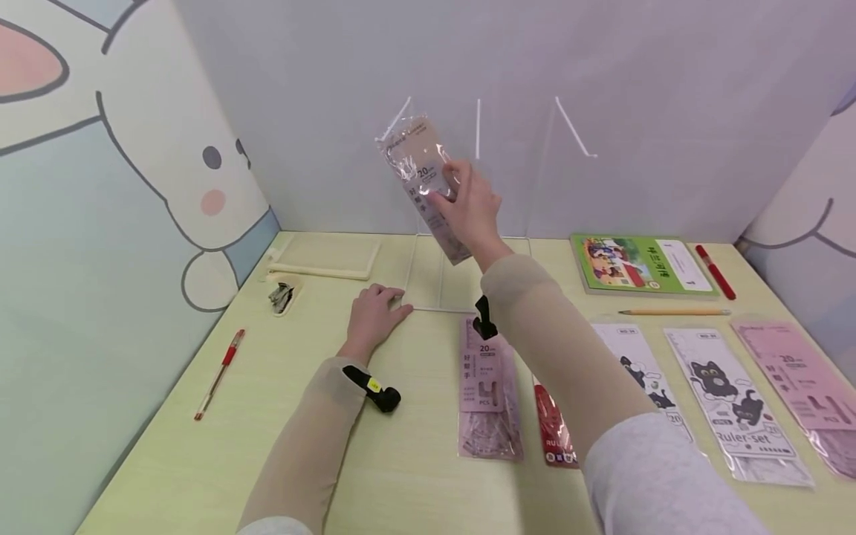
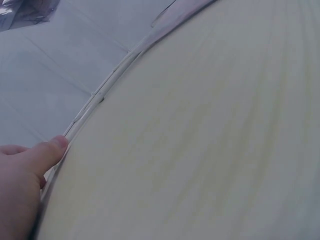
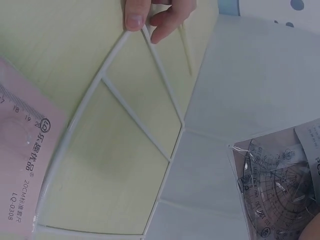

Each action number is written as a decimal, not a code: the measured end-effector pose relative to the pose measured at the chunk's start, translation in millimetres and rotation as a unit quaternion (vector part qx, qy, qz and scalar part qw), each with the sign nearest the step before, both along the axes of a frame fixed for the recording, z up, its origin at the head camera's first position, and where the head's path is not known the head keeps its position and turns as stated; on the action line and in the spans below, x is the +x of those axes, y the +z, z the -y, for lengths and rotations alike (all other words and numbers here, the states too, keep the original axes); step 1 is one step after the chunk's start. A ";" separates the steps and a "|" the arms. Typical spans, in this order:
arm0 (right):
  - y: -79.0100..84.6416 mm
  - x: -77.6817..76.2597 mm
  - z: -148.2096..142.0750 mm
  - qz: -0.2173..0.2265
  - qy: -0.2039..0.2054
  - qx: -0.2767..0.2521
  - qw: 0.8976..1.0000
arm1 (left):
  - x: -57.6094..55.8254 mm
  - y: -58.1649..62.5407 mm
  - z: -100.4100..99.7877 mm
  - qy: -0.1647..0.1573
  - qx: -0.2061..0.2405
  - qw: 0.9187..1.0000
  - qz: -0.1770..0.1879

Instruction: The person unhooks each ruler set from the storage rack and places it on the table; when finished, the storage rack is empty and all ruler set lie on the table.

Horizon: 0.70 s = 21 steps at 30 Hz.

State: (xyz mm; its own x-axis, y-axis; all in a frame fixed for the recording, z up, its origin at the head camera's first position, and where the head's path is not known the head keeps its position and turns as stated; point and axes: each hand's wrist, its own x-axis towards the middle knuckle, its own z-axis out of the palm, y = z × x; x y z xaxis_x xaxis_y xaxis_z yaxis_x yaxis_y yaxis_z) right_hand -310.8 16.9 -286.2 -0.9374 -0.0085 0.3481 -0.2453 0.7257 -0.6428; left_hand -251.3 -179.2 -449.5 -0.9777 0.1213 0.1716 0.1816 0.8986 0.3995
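My right hand (image 1: 473, 208) grips a clear-wrapped ruler set (image 1: 421, 160), raised and tilted in front of the wall. Its top edge overlaps the left prong (image 1: 403, 108) of a white wire rack. In the right wrist view the pack (image 3: 280, 185) shows a protractor and rulers through the plastic. My left hand (image 1: 376, 321) is low at the near left corner of the rack's base (image 3: 136, 117), its thumb and fingers on either side of the wire. Two more prongs, a middle one (image 1: 478, 128) and a right one (image 1: 571, 125), stick out above.
Before the base lies a pink ruler set (image 1: 480, 386), beside a red one (image 1: 556, 431). Rightward are cat-print sets (image 1: 725, 394), another pink set (image 1: 799, 364), a pencil (image 1: 675, 312), green book (image 1: 628, 264) and red marker (image 1: 715, 272). Leftward are a pouch (image 1: 321, 256) and red pen (image 1: 221, 374).
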 end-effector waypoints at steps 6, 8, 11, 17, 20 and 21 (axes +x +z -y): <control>-1.3 2.5 0.4 -0.021 0.008 0.006 1.000 | -3.4 0.2 0.0 0.001 0.006 1.000 -0.007; -3.3 3.6 0.3 -0.027 0.010 0.009 1.000 | -3.5 -0.5 -0.2 0.000 0.006 1.000 -0.006; -7.5 5.8 -0.9 -0.029 0.018 0.007 0.999 | -3.0 -2.6 -0.6 -0.003 0.005 1.000 -0.002; -11.3 9.3 -1.5 -0.012 0.090 -0.067 0.994 | -1.8 -0.2 -0.1 -0.004 0.005 1.000 -0.006; -11.5 10.4 0.4 0.002 0.112 -0.076 0.991 | -0.9 1.3 1.6 -0.003 0.009 1.000 -0.008; -11.7 11.0 0.9 0.002 0.115 -0.074 0.991 | -0.4 1.6 2.1 -0.003 0.011 1.000 -0.009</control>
